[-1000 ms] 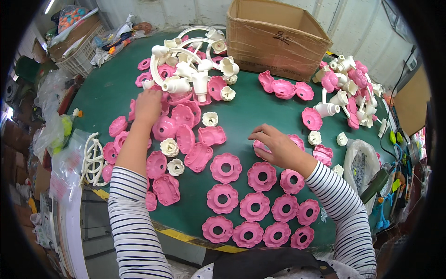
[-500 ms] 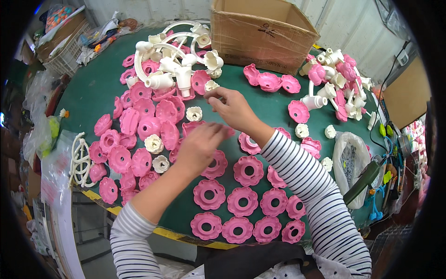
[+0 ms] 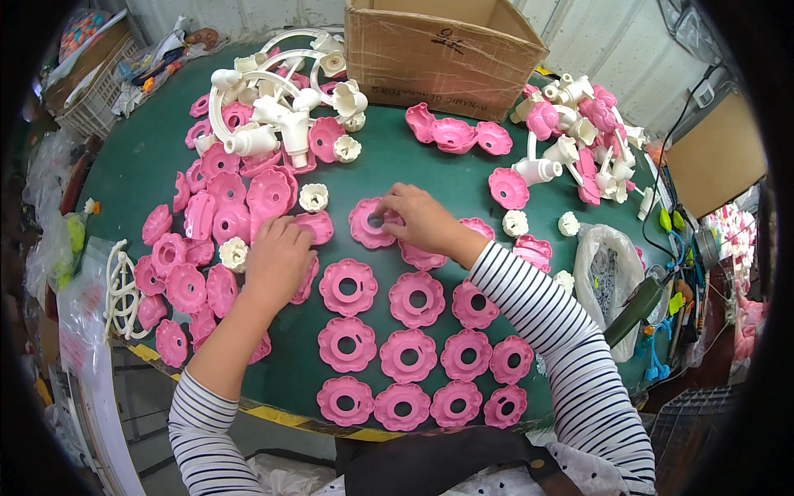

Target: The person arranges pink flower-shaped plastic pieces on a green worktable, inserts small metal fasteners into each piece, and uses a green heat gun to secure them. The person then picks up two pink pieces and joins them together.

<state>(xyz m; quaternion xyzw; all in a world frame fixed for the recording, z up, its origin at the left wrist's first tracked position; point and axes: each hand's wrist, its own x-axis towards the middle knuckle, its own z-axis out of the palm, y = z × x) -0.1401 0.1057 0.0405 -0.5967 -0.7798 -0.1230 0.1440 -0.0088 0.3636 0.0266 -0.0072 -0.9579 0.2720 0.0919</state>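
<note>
My right hand (image 3: 418, 219) has its fingers closed on the edge of a pink flower-shaped disc (image 3: 364, 221) with a round centre hole, near the table's middle. Below it lie rows of similar pink discs (image 3: 347, 287), spaced apart with their holes up. To the left, my left hand (image 3: 279, 258) is at the right side of a heap of pink flower-shaped pieces (image 3: 225, 188). Its fingers curl down beside a pink piece (image 3: 315, 227); its fingertips are partly hidden. Small white flower-shaped cups (image 3: 313, 197) lie among and beside the heap.
White curved arms and sockets (image 3: 294, 132) are piled at the back left. An open cardboard box (image 3: 438, 66) stands behind them. More white and pink assemblies (image 3: 579, 136) lie at the back right. A plastic bag of small parts (image 3: 608, 285) sits near a green-handled tool (image 3: 637, 312).
My left hand has moved left, off the middle of the table to the pink heap. My right hand has come back nearer, from the heap's far side to the pink disc. The view has shifted slightly.
</note>
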